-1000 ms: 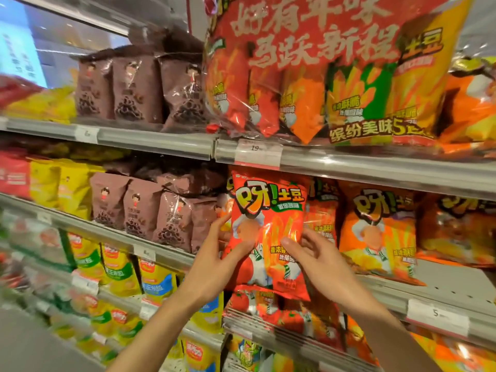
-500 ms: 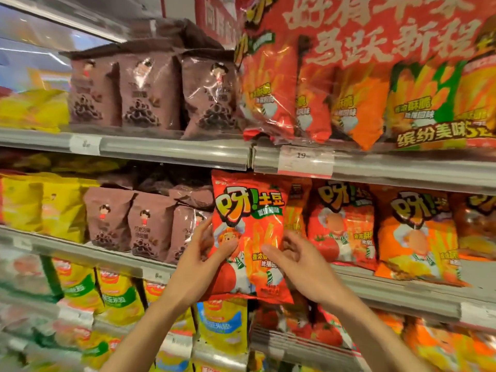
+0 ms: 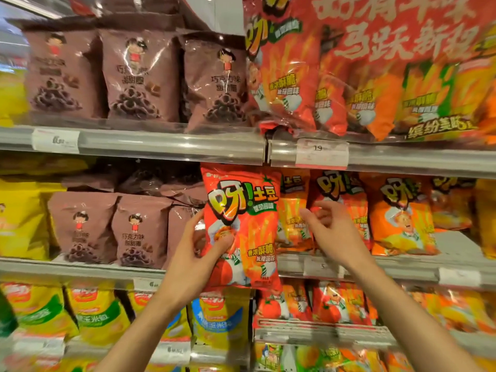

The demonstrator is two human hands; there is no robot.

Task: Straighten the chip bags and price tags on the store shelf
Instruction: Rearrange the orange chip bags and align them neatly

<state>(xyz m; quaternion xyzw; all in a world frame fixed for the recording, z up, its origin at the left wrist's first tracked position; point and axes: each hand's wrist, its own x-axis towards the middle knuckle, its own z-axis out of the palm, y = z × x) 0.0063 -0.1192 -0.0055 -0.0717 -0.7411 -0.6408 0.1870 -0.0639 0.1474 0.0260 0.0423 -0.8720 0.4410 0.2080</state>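
A red-orange chip bag (image 3: 241,224) with yellow lettering hangs upright in front of the middle shelf, its lower end overlapping the shelf rail. My left hand (image 3: 198,253) grips its left edge, thumb pressed on the front. My right hand (image 3: 330,229) is just right of that bag, off it, fingers spread, fingertips close to the same-brand bags (image 3: 341,200) standing on the middle shelf. A white price tag marked 19 (image 3: 322,153) sits in the upper rail, and a tag marked 5 (image 3: 322,267) in the middle rail below my right hand.
Brown snack bags fill the upper left shelf (image 3: 139,76) and middle left shelf (image 3: 139,229). A large red multi-pack (image 3: 375,63) leans out over the upper rail. Orange bags (image 3: 402,218) stand to the right, yellow bags (image 3: 94,318) on the lower shelf.
My right hand has let go of the red-orange bag and moved up and to the right. My left hand keeps its grip on the bag's left edge.
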